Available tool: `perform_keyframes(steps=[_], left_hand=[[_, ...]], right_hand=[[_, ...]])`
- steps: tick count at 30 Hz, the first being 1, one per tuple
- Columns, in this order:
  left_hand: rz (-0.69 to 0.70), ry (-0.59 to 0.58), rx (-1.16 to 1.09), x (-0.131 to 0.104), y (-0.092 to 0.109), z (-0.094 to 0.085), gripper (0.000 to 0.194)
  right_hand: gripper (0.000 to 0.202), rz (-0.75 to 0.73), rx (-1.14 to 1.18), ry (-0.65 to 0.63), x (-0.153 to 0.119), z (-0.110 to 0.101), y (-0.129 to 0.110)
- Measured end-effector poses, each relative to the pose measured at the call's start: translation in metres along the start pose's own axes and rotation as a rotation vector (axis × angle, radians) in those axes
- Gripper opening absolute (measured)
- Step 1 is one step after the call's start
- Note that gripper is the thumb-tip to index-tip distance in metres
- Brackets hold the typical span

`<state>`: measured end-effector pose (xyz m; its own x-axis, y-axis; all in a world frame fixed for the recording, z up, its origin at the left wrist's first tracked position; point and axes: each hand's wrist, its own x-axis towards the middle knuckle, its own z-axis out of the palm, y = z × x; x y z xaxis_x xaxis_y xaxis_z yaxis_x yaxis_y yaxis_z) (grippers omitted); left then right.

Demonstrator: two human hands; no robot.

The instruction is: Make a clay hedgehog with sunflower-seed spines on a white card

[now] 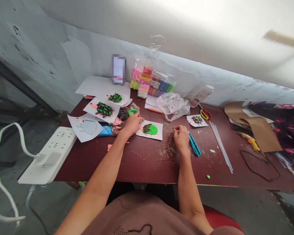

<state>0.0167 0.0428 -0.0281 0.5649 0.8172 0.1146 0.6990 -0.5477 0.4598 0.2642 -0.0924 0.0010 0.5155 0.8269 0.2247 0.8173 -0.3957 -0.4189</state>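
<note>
A small white card (158,136) lies before me, bearing a hedgehog shape in bright green clay (152,129) with dark spines on its left part. My left hand (133,124) rests at the card's upper left edge, fingers bent and holding it against the table. To the right, my right hand (181,137) is closed in a pinch over dark crumbs (168,147); a tiny dark piece seems to show at the fingertips, too small to name. Beside that hand lies a teal two-armed tool (195,144). Behind my left hand are lumps of green clay (133,111) and black clay (123,113).
Finished hedgehog cards (101,109) and a blue hedgehog drawing (86,128) lie left. Behind stand packs of coloured clay (147,81), a plastic bag (172,103) and a bottle (201,95). Rightward are scissors (205,114), clear sticks (221,147) and a yellow glue gun (252,142); left, a power strip (51,153).
</note>
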Motion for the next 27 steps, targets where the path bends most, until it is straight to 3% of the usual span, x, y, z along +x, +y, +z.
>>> perform_keyframes(steps=[5, 8, 13, 20, 27], left_hand=[[0.003, 0.018, 0.022, -0.001, -0.001, 0.001, 0.038], [0.015, 0.018, 0.025, 0.000, -0.002, 0.003, 0.038], [0.019, 0.031, 0.015, 0.001, -0.005, 0.005, 0.038], [0.018, 0.040, 0.009, 0.000, -0.003, 0.005, 0.038], [0.012, 0.029, -0.002, -0.001, -0.001, 0.002, 0.037]], right_hand=[[0.030, -0.061, 0.371, -0.071, -0.012, 0.003, -0.019], [0.027, -0.090, 0.480, -0.132, -0.020, 0.007, -0.037], [0.022, -0.138, 0.534, -0.209, -0.031, 0.017, -0.057], [0.026, -0.110, 0.636, -0.263, -0.036, 0.025, -0.064], [0.020, -0.093, 0.657, -0.204, -0.037, 0.025, -0.065]])
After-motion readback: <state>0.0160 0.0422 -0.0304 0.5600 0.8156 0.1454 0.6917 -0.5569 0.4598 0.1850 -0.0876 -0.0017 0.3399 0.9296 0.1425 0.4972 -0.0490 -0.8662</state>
